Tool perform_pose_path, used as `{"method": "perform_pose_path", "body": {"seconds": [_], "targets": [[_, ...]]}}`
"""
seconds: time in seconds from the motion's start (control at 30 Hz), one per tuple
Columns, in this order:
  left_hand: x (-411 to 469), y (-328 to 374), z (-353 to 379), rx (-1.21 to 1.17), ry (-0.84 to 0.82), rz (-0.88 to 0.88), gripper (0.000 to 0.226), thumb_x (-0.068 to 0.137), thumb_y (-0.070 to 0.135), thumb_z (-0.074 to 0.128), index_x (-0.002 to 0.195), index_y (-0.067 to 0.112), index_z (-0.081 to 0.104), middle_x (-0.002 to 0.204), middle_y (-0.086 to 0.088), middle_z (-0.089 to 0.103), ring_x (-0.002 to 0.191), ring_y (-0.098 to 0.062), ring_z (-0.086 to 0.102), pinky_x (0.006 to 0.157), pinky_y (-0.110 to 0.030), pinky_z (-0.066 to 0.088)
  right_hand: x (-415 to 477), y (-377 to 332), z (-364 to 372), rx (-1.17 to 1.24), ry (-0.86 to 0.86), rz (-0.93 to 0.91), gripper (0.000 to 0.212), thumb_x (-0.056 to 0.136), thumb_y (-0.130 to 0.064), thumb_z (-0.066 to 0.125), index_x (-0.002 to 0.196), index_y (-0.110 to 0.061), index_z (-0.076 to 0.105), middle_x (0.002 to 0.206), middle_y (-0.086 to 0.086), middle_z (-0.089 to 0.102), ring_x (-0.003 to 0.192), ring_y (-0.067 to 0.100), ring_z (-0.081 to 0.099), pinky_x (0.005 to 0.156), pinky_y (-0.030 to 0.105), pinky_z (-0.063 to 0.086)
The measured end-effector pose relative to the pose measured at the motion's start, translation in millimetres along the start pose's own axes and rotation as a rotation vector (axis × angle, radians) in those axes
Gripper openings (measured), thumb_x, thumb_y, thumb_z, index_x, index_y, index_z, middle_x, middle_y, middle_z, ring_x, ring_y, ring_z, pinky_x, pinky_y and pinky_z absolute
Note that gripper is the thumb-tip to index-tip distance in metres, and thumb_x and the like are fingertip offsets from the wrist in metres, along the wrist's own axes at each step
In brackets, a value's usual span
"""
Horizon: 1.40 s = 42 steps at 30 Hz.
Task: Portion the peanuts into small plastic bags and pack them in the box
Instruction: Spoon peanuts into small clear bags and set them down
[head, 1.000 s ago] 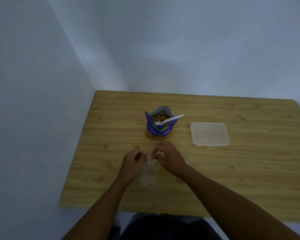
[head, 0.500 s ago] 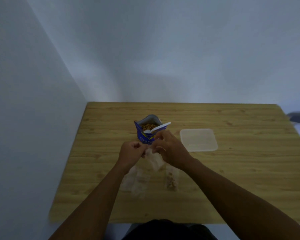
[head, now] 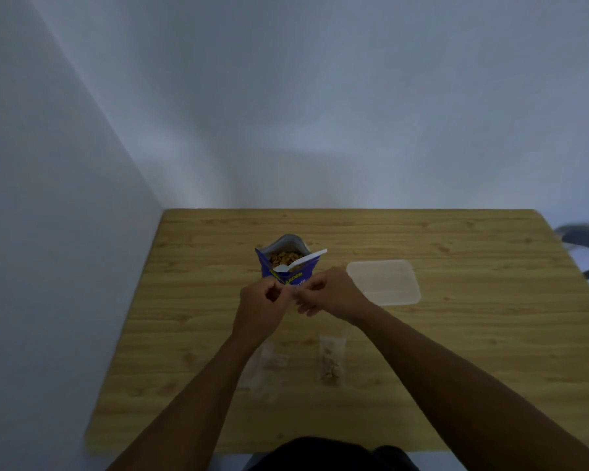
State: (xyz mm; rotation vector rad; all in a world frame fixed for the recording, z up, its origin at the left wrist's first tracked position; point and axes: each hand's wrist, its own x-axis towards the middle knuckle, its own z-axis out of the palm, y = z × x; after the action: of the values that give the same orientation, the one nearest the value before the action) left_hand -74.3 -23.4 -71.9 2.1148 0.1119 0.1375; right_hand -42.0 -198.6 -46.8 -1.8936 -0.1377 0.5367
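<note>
An open blue peanut bag (head: pixel 286 271) stands at mid-table with a white plastic spoon (head: pixel 301 263) resting in it. Just in front of it, my left hand (head: pixel 261 307) and my right hand (head: pixel 334 295) meet fingertip to fingertip. Both pinch a small clear plastic bag (head: pixel 305 311), which is mostly hidden by my fingers. A clear plastic box (head: pixel 386 283) lies right of my right hand. On the table (head: pixel 473 351) near me lie a small bag with peanuts (head: pixel 332 363) and limp clear bags (head: pixel 269 367).
Walls close off the table's left and far sides. A dark chair (head: pixel 587 248) shows past the right edge. Bare wood stretches to the right of the box.
Both hands have lifted off the table with the small bag and moved up in front of the peanut bag. The bags lying near me have come into sight.
</note>
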Motion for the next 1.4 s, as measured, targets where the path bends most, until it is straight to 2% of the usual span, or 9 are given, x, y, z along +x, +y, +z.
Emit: {"method": "perform_pose_path", "body": {"seconds": [0.07,0.17,0.33,0.5,0.6,0.83,1.03,1.2,1.4], "targets": [[0.2,-0.9,1.3,-0.003,-0.055,0.006,0.021,0.087,0.019,0.070,0.068,0.012,0.063,0.059,-0.001,0.058,0.052,-0.006,0.047,0.051,-0.026,0.039,1.8,2.8,-1.1,0.117,0.013,0.043,0.007,0.086,-0.008,0.076,0.091,-0.005,0.080,0.080,0.022,0.075,0.075,0.035,0.075,0.075,0.045,0.064],[1.3,-4.5,1.4,-0.074,-0.127,-0.022,0.012,0.084,0.029,0.074,0.089,0.020,0.068,0.082,0.003,0.066,0.071,-0.007,0.061,0.062,-0.023,0.047,3.8,4.7,-3.6,0.136,0.010,0.014,0.022,0.082,0.005,0.074,0.087,-0.015,0.081,0.076,0.022,0.074,0.066,0.023,0.070,0.069,0.035,0.063],[8.0,-2.8,-7.2,0.039,-0.258,0.176,0.076,0.066,0.051,0.078,0.131,0.019,0.056,0.126,0.012,0.053,0.113,0.001,0.052,0.094,-0.012,0.043,11.3,5.8,-8.2,0.006,0.028,-0.028,0.027,0.083,0.009,0.067,0.098,-0.009,0.080,0.083,0.013,0.076,0.066,0.008,0.067,0.065,0.024,0.057],[19.0,2.0,-10.2,0.110,-0.257,0.276,0.051,0.068,0.044,0.082,0.112,0.022,0.068,0.106,0.011,0.066,0.095,0.000,0.060,0.078,-0.017,0.047,17.1,-1.7,-14.0,-0.031,0.009,-0.072,0.010,0.080,-0.008,0.081,0.090,-0.010,0.082,0.083,0.008,0.079,0.075,0.016,0.071,0.070,0.028,0.057],[19.9,8.7,-10.9,0.090,-0.220,0.271,0.038,0.068,0.040,0.081,0.100,0.022,0.072,0.092,0.008,0.071,0.084,-0.002,0.064,0.069,-0.015,0.048,18.7,-6.1,-18.2,-0.051,-0.008,-0.100,0.008,0.079,-0.005,0.081,0.087,-0.006,0.082,0.076,0.005,0.077,0.067,0.005,0.068,0.065,0.018,0.053],[25.9,9.5,-13.6,0.253,-0.198,0.340,0.052,0.063,0.056,0.080,0.107,0.031,0.071,0.093,0.014,0.072,0.082,-0.001,0.065,0.071,-0.020,0.050,26.6,-8.9,-18.1,-0.107,-0.036,-0.114,0.009,0.076,-0.004,0.081,0.082,-0.010,0.082,0.076,0.011,0.077,0.068,0.014,0.064,0.065,0.033,0.050],[26.2,5.6,-14.9,0.396,-0.076,0.463,0.043,0.072,0.052,0.070,0.106,0.026,0.071,0.085,0.007,0.071,0.076,-0.017,0.063,0.071,-0.032,0.050,29.0,-17.0,-15.0,-0.061,-0.038,-0.158,0.008,0.079,0.002,0.078,0.087,0.002,0.080,0.063,-0.019,0.071,0.060,-0.007,0.063,0.061,0.011,0.046],[26.2,0.9,-15.5,0.394,-0.087,0.369,0.047,0.068,0.052,0.068,0.109,0.028,0.070,0.089,0.006,0.072,0.081,-0.020,0.065,0.075,-0.032,0.050,34.6,-15.9,-12.3,-0.034,-0.033,-0.090,0.007,0.080,-0.003,0.079,0.086,-0.001,0.081,0.070,-0.007,0.073,0.061,-0.006,0.064,0.061,0.009,0.047],[22.2,0.0,-14.6,0.188,-0.055,0.225,0.042,0.070,0.045,0.069,0.107,0.023,0.071,0.092,0.007,0.073,0.082,-0.010,0.067,0.071,-0.031,0.054,37.1,-14.5,-8.3,0.104,0.032,-0.019,0.013,0.075,-0.014,0.085,0.087,-0.013,0.081,0.091,0.004,0.078,0.089,0.018,0.073,0.085,0.037,0.061]]}}
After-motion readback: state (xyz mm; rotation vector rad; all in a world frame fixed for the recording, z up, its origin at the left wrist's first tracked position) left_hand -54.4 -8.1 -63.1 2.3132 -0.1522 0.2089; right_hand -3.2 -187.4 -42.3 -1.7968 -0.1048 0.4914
